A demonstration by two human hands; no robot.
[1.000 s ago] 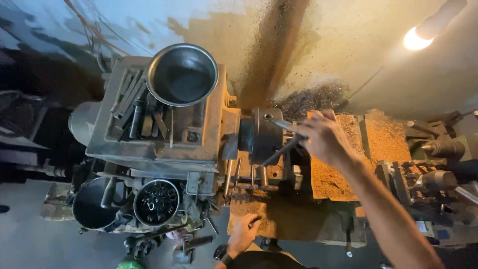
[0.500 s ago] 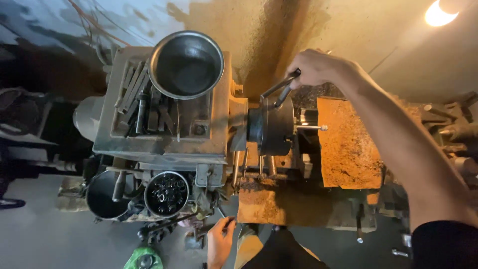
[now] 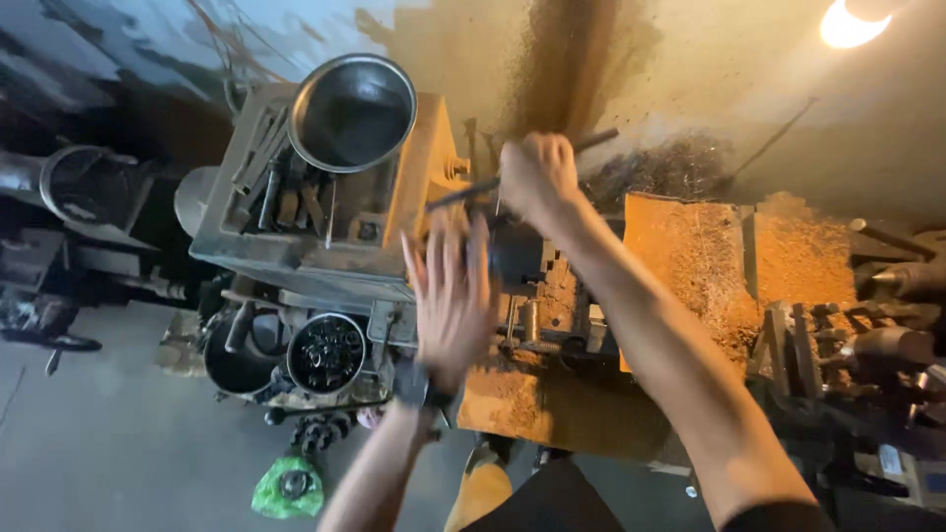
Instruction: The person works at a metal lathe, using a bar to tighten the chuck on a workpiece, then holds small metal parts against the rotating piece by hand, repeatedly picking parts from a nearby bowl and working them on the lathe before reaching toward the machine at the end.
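Gripping chuck key (image 3: 512,175), right hand (image 3: 537,175); green bag (image 3: 286,485) below

left hand (image 3: 448,296): motion-blurred | chuck (image 3: 517,254): mostly hidden behind it | right arm: cut off at bottom edge

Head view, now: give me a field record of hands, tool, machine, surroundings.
machine: old metal lathe, seen from above
right hand: right hand gripping a dark bar-shaped tool over the chuck area
left hand: left hand open, fingers spread, motion-blurred, in front of the headstock; contact cannot be told
on top: empty steel bowl, loose tools beside it
bed: covered in brown chips
below: can of dark parts, green bag on floor
light: lamp, upper right
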